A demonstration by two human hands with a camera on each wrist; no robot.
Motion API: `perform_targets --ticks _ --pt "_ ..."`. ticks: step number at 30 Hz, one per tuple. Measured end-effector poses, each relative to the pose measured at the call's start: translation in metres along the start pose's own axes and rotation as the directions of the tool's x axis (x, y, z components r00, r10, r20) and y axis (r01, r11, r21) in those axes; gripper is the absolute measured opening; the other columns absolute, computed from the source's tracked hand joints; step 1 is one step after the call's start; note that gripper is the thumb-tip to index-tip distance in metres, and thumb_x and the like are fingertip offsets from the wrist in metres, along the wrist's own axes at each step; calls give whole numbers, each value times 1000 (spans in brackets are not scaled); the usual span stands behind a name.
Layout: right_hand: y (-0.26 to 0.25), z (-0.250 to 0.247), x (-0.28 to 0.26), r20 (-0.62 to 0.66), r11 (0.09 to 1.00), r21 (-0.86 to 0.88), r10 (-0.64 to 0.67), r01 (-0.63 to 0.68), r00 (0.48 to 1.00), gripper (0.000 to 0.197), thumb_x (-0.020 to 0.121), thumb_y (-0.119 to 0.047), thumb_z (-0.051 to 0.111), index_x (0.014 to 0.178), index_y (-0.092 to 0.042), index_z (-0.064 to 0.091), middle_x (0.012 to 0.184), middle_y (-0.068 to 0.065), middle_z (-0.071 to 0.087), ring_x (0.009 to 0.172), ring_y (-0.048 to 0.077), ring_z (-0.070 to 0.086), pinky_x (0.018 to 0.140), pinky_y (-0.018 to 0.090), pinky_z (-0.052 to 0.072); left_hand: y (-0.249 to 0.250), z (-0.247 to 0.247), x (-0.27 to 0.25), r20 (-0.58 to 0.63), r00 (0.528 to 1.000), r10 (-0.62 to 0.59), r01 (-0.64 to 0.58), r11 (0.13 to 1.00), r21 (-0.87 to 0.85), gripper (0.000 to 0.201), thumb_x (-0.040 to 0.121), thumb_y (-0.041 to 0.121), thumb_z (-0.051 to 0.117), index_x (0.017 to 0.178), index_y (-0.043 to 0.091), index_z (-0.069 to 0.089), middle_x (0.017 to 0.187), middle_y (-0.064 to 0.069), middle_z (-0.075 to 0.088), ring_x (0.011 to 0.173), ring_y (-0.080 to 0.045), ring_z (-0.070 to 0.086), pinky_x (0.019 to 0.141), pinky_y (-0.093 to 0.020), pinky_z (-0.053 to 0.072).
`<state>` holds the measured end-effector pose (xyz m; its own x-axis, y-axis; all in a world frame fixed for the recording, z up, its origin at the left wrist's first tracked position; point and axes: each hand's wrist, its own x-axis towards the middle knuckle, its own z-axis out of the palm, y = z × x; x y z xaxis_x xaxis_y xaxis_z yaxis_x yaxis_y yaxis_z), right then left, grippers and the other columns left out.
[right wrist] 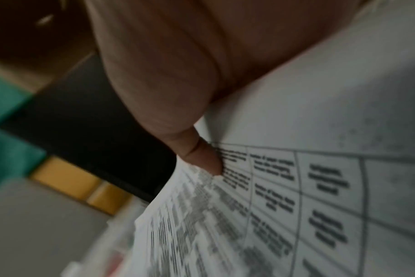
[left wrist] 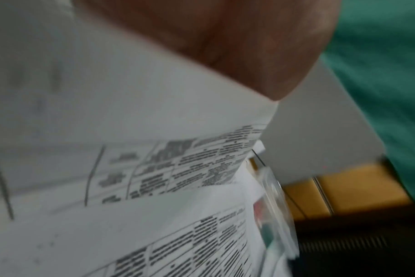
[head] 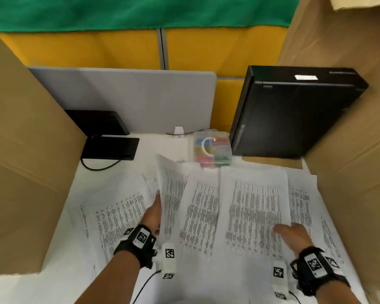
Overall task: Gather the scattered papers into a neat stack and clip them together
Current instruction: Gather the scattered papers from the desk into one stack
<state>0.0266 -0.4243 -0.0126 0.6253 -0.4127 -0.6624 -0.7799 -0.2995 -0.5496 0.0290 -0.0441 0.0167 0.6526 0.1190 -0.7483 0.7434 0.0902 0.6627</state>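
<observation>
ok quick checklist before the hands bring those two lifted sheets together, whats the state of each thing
1. Left hand grips its lifted sheet: ok, the sheet stands up off the desk.
2. Right hand holds the right sheet: ok, thumb on top at its near corner.
3. Edges of the two sheets lined up: not ok, they sit at different angles.
4. Other papers gathered: not ok, several, like the far-left sheet, lie spread on the white desk.
5. Clips at hand: cannot tell; the clear box behind the papers holds coloured bits, too blurred to name.
6. Room to stack: cannot tell, loose sheets cover most of the desk.
</observation>
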Motion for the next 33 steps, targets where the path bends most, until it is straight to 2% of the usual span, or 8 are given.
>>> perform_targets --ticks 6,9,12,19,22,26,30,33 --pt "20 12 18 -203 976 -219 -41 -4 978 61 75 -31 73 129 -9 56 114 13 63 110 37 60 93 45 55 1 -23 -8 -74 997 15 -34 966 -258 89 80 81 35 135 12 53 107 -12 68 97 -30 65 78 -42 52" --pt "12 22 14 -189 985 -173 -37 4 981 74 72 -22 79 136 -13 43 122 16 56 96 32 61 82 42 57 -8 -37 5 -121 993 -17 15 1000 -24 97 73 63 71 148 14 35 145 -14 49 127 -36 50 103 -52 40" --pt "4 34 7 -153 981 -188 -87 57 984 73 77 -10 77 138 -14 38 132 17 49 97 33 61 81 42 57 -19 -34 11 -187 982 28 17 971 239 119 56 41 92 152 12 27 155 -11 38 138 -33 41 112 -49 34" --pt "-5 71 -6 -78 961 -222 -188 167 979 63 79 -12 75 133 -18 43 136 17 53 105 34 64 87 45 58 -38 -13 11 -18 997 71 -59 931 361 35 90 16 66 122 17 53 126 5 59 109 -16 53 98 -24 39" --pt "-4 78 -7 -109 958 -228 -204 175 973 61 80 -9 73 133 -19 44 136 15 54 110 34 61 88 45 58 -42 -8 12 -94 987 131 -108 970 220 44 86 34 71 125 16 61 115 1 66 110 -19 59 97 -27 42" --pt "0 77 -7 -140 956 -227 -220 185 965 63 81 -3 69 136 -17 43 137 15 54 107 33 61 81 40 58 -57 -3 22 -33 990 138 -119 936 331 85 51 48 93 124 18 61 117 1 71 107 -18 66 97 -39 53" --pt "12 69 -6 -156 963 -198 -213 181 964 64 81 1 68 138 -13 42 137 18 54 95 31 63 69 32 52 -57 3 20 84 994 68 -96 913 397 23 83 0 68 99 16 65 97 -6 71 96 -27 68 80 -27 53" --pt "17 70 -9 -110 956 -178 -253 231 961 63 82 4 64 139 -14 43 140 16 54 113 34 62 84 36 53 -54 4 15 37 999 26 -36 955 293 11 88 11 60 95 12 68 101 -14 70 93 -28 64 90 -37 51"
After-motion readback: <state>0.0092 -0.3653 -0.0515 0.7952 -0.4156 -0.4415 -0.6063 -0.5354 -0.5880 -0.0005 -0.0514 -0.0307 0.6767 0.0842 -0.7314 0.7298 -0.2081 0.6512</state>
